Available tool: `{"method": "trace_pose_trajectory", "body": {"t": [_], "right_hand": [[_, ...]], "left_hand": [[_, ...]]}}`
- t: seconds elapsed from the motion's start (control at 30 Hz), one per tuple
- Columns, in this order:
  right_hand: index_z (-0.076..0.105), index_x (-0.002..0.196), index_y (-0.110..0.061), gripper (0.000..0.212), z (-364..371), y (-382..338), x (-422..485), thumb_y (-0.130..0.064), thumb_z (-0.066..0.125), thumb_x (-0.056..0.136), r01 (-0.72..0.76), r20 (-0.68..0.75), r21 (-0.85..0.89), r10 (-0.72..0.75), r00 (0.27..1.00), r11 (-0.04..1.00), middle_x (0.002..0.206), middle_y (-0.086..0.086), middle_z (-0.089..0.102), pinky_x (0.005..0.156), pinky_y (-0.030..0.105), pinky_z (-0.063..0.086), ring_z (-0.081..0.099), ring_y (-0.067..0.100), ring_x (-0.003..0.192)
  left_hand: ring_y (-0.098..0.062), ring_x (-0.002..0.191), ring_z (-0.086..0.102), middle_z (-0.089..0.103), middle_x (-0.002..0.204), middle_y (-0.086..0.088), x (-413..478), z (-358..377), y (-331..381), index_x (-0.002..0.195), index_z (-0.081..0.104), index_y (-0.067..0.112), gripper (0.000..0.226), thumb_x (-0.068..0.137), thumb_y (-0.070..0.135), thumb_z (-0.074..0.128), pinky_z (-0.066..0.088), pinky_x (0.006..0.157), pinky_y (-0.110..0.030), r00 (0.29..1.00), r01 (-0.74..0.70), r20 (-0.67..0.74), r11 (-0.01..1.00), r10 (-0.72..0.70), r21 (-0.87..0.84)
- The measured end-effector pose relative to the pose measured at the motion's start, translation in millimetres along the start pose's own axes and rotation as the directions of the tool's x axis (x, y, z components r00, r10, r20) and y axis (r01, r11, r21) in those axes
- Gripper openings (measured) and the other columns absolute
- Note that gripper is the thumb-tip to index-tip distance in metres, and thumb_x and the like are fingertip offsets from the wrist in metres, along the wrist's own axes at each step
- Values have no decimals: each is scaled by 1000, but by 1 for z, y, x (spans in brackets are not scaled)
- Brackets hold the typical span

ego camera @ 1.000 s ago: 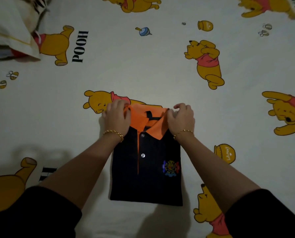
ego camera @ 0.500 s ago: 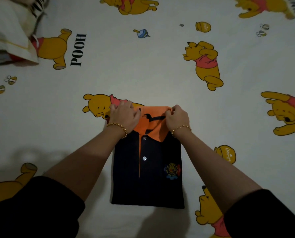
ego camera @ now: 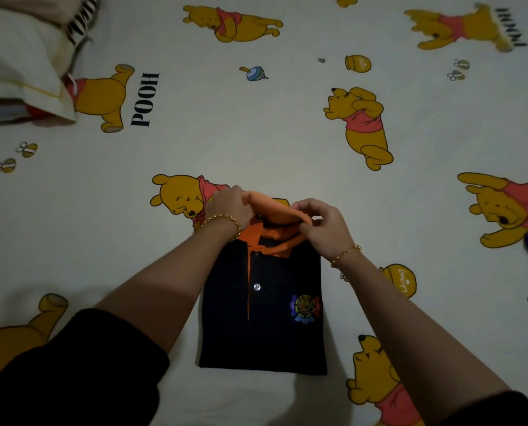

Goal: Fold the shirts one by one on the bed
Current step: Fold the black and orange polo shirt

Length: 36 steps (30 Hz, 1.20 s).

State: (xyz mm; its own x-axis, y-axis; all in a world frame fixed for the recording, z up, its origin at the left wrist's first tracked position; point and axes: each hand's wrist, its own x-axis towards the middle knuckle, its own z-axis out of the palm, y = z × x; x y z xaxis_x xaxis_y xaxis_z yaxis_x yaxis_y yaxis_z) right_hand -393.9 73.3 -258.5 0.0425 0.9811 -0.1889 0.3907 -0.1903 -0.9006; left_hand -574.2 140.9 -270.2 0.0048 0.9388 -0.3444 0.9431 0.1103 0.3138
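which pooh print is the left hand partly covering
The bear print just left of the orange collar; the left hand hides its body, the others lie clear of that hand.

Bedsheet point(ego camera: 226, 133) lies bare around the shirt point(ego camera: 235, 333); pillow point(ego camera: 16, 72) far-left, well apart.

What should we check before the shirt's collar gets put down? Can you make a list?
1. The shirt folded into a neat rectangle: ok.
2. The collar lying flat: not ok, it is lifted and bunched.
3. The left hand gripping the collar: ok.
4. The right hand pinching the collar: ok.
5. The sleeves tucked underneath: cannot tell, hidden.
6. The bed sheet flat around the shirt: ok.
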Motion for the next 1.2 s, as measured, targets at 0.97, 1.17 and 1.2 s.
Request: {"method": "trace_pose_trajectory", "body": {"t": [0.97,1.17,1.2], "right_hand": [[56,78,-5,13,-16,-15,-8,-11,66,81,-575,-31,472,665,746,668,87,17,61,64,41,56,62,29,78],[62,85,-4,17,-12,-9,-14,-16,72,79,-630,141,370,629,765,683,86,13,63,67,34,56,64,22,79],[63,88,-3,20,-13,-8,-14,-18,74,79,-640,186,351,618,764,684,87,12,64,68,32,56,64,21,81]], "left_hand": [[-25,94,61,60,104,-14,-70,-44,-56,104,53,3,41,79,-16,26,50,75,-43,770,638,634,69,-70,-767],[-30,117,51,52,122,-13,-76,-32,-51,106,50,15,38,81,-13,43,47,93,-48,765,627,644,239,-9,-742],[-28,115,53,52,120,-13,-77,-32,-48,105,50,15,35,84,-12,47,49,89,-45,772,615,634,305,-43,-727]]}}
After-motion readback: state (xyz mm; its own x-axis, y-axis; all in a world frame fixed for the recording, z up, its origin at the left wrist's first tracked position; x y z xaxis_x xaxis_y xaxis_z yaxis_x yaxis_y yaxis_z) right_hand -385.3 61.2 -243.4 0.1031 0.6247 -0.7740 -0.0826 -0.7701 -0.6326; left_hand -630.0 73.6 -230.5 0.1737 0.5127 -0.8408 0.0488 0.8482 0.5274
